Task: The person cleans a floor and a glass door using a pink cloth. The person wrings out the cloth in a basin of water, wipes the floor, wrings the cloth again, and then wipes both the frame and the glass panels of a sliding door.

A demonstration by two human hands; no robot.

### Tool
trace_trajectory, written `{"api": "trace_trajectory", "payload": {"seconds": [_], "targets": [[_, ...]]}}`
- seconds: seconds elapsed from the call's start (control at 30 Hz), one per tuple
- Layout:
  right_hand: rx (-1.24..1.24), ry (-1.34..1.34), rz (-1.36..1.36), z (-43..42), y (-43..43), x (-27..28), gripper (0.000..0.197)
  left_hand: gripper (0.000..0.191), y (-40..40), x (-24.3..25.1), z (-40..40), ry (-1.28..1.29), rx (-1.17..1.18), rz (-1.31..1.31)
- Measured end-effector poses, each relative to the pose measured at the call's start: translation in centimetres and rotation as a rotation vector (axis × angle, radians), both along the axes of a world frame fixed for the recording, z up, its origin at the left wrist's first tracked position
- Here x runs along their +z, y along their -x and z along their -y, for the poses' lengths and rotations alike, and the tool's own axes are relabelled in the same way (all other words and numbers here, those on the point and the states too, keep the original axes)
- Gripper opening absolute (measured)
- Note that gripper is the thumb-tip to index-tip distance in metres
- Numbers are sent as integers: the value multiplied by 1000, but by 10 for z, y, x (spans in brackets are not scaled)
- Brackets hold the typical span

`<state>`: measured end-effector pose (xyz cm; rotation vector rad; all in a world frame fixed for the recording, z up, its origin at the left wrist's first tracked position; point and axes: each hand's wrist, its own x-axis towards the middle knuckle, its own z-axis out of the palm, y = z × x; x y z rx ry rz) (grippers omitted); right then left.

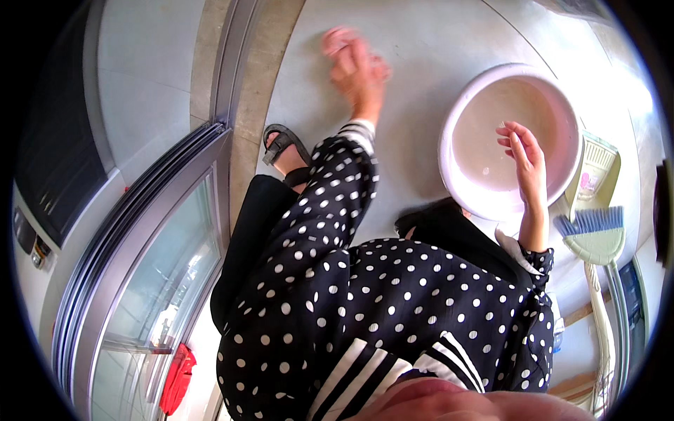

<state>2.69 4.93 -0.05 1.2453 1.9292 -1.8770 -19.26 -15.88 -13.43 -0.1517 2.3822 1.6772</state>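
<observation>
My left hand (pixel 359 73) reaches out low over the grey tiled floor (pixel 410 110), its fingers on a pink cloth (pixel 337 40). Both the hand and the cloth are blurred, and part of the cloth is hidden under the fingers. A pale pink plastic basin (pixel 457 179) stands on the floor to the right, holding cloudy water (pixel 489 121). Above the near right part of the basin hangs my right hand (pixel 525 155), fingers loosely bent and apart, with nothing visible in it.
A sliding glass door (pixel 163 263) in a metal frame rises at the left, its floor track (pixel 234 63) running beyond it. Right of the basin are a light green dustpan (pixel 595 168) and a broom (pixel 595 237) with blue bristles. My sandalled foot (pixel 284 152) is near the track.
</observation>
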Motion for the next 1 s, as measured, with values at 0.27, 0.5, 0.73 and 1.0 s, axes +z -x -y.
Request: {"api": "trace_trajectory", "payload": {"seconds": [0.27,0.5,0.73,1.0], "targets": [[-89,-51,-34,-5,-20,14,27,53,44,38,-69,-53,-566,-104],[-140,6,12,5,-45,4,27,63,-91,-11,51,565,-288,-453],[-138,-8,-21,11,-42,10,27,64,-45,-1,-67,849,-496,-496],[-196,-29,-35,12,-55,15,27,54,58,20,-16,456,-483,-531]]}}
